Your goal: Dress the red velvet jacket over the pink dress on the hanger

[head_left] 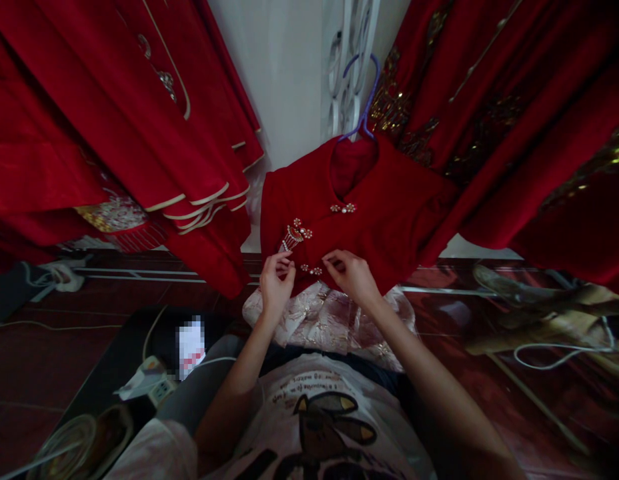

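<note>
A red velvet jacket [384, 213] hangs in front of me on a purple hanger [362, 100]. It has pearl knot buttons [343, 209] near the collar, a beaded brooch [297, 233] on the chest and a lower button [312, 270]. My left hand [275, 283] pinches the jacket's front edge just left of the lower button, fingers closed. My right hand [352, 273] pinches the cloth just right of that button, fingers curled on it. A pale gold embroidered skirt [329, 320] hangs below the jacket, between my forearms.
Red garments with cream piping [139, 120] hang at the left, and dark red ones with gold embroidery [514, 120] at the right. A white wall [284, 67] stands behind. A power strip with cables [157, 387] lies on a dark surface at lower left. A metal rail [139, 273] runs along the floor.
</note>
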`<state>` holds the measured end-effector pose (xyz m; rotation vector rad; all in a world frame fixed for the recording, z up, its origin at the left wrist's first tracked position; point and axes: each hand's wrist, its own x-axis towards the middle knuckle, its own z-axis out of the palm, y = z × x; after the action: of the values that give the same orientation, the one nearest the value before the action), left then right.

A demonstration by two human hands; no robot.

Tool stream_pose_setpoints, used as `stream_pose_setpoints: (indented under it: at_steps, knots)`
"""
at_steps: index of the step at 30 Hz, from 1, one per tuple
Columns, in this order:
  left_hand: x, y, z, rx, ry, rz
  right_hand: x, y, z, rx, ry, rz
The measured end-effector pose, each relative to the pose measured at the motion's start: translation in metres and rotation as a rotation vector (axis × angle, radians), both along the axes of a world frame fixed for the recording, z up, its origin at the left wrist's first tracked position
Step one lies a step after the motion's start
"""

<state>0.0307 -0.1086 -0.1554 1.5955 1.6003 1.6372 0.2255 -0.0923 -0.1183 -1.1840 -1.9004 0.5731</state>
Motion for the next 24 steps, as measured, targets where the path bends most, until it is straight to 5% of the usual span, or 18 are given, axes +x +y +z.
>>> stream_pose_setpoints:
  at_steps: [3, 6, 10, 14, 24]
  knots:
    - [-0.012, 0.002, 0.009, 0.089, -0.005, 0.114, 0.013, -0.002, 0.024, 0.011, 0.071, -0.055]
    - [-0.013, 0.001, 0.013, 0.075, 0.036, 0.053, 0.020, -0.001, 0.032, -0.026, 0.094, -0.077]
    - [0.002, -0.009, 0.012, 0.003, 0.301, -0.137, 0.019, 0.004, 0.011, -0.144, -0.047, 0.007]
    - [0.015, -0.016, 0.004, -0.037, 0.487, -0.079, 0.010, 0.010, -0.018, -0.217, -0.058, 0.091]
    - [0.015, -0.009, -0.005, -0.017, 0.436, -0.112, -0.002, 0.010, -0.028, -0.237, 0.088, 0.065]
